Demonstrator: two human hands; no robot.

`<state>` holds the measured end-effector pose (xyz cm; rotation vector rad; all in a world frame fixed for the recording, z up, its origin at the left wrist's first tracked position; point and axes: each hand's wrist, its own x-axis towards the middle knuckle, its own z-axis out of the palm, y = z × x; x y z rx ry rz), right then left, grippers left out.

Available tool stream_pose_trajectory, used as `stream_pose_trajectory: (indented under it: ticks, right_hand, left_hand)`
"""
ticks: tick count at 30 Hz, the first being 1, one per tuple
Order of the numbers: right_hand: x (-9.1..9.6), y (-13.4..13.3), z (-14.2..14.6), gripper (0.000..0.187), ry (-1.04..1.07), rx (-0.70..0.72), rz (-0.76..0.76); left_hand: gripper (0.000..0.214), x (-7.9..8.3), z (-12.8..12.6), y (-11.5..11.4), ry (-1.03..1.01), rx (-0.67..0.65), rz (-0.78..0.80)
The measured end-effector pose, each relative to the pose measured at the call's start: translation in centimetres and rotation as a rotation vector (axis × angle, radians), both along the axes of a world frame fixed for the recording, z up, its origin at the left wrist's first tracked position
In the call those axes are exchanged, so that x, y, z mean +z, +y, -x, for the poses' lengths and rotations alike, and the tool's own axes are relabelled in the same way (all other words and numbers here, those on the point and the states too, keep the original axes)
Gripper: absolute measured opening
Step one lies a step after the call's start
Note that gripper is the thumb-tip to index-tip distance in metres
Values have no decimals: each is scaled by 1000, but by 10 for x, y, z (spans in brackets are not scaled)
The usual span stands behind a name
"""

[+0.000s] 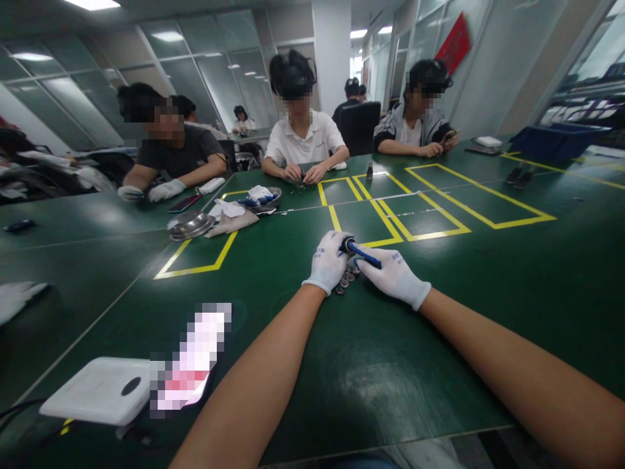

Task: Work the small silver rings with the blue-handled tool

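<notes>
Both my hands wear white gloves and meet at the middle of the green table (303, 365). My left hand (328, 262) is closed around the dark round head of a small tool. My right hand (393, 273) is closed on the blue handle of that tool (361, 251), which lies slanted between the two hands. Just under and between my hands lies a small pile of several round metal parts (346, 279) on the table top.
Yellow tape boxes (439, 215) mark the table beyond my hands. A metal bowl (191, 225) and cloths (233, 216) sit at the far left. A white flat device (100, 389) and a blurred phone (188, 365) lie near left. Three people sit across the table working.
</notes>
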<state>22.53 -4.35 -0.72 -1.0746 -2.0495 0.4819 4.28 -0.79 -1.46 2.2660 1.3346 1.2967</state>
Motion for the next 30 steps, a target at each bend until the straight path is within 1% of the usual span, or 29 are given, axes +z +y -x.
stream_pose_trajectory:
  ticks: [7, 14, 23, 30]
  right_hand:
    - [-2, 1, -1, 36, -1, -4, -22]
    - [-2, 0, 1, 39, 19, 11, -24]
    - [-2, 1, 1, 37, 30, 23, -28]
    - [4, 0, 3, 41, 75, 23, -18]
  left_hand:
    - [32, 0, -1, -1, 14, -23, 8]
    - [30, 1, 0, 0, 6, -21, -6]
    - [27, 1, 1, 0, 12, -13, -10]
    - [32, -1, 0, 1, 10, -47, -6]
